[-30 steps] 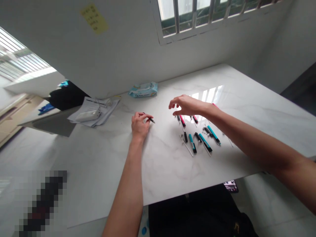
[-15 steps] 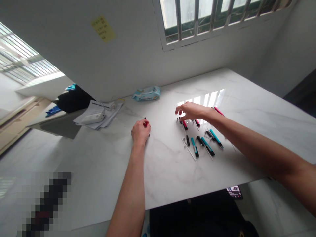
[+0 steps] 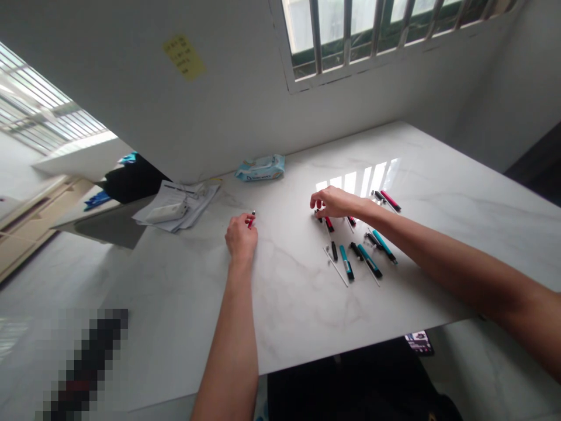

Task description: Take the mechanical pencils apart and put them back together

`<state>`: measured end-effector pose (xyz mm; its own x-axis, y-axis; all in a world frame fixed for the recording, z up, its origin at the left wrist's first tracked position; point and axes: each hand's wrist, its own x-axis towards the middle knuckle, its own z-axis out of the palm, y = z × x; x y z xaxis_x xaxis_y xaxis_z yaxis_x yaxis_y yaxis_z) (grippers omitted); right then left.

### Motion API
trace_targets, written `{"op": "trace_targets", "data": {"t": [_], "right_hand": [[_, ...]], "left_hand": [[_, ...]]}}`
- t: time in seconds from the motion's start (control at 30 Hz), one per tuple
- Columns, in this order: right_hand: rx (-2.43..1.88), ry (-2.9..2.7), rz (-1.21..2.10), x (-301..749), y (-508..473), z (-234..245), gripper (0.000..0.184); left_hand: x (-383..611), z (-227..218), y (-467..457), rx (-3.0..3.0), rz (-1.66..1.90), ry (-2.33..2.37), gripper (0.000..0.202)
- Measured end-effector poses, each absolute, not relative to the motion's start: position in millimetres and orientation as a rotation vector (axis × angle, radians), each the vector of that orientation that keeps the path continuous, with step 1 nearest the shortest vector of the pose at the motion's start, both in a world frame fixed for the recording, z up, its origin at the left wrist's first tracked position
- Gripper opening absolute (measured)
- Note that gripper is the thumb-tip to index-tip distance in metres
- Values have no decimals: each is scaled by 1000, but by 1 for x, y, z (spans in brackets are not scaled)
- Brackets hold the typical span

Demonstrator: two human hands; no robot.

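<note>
My left hand (image 3: 240, 236) rests on the white marble table (image 3: 289, 292), its fingers closed around a red pen (image 3: 251, 219) whose tip sticks out past the fingers. My right hand (image 3: 333, 202) reaches over a scatter of pen parts, fingers curled down onto a red and black pen piece (image 3: 328, 223). Teal pen barrels (image 3: 346, 261) and black caps (image 3: 334, 250) lie just in front of that hand, with thin refills (image 3: 336, 266) beside them. A pink pen (image 3: 390, 200) lies farther right.
A pack of wet wipes (image 3: 260, 167) lies near the wall. A pile of papers with a white object on top (image 3: 175, 203) sits at the table's left edge. A phone (image 3: 418, 341) shows below the table's near edge.
My left hand has turned the pen upright and drawn slightly left. My right hand has dropped lower onto the pen parts, uncovering the pink pen at the right.
</note>
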<state>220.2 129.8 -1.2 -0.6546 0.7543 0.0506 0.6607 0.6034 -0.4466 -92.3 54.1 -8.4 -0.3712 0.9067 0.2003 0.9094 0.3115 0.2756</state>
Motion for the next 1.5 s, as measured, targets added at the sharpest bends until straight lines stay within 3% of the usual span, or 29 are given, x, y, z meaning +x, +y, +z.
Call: {"op": "trace_targets", "data": {"t": [0.17, 0.43, 1.1, 1.5], "right_hand": [[-1205, -2599, 515, 217, 128, -2, 24], [-1144, -2648, 643, 226, 131, 8, 43], [-1211, -2461, 505, 220, 133, 0, 17], [-1403, -2450, 639, 217, 123, 8, 28]], "left_hand": [[-94, -8, 53, -1668, -564, -2546, 39], [-84, -13, 58, -1750, -833, -2379, 31], [-60, -22, 60, -2024, -1096, -2065, 27], [-48, -16, 55, -2065, -1142, -2073, 25]]}}
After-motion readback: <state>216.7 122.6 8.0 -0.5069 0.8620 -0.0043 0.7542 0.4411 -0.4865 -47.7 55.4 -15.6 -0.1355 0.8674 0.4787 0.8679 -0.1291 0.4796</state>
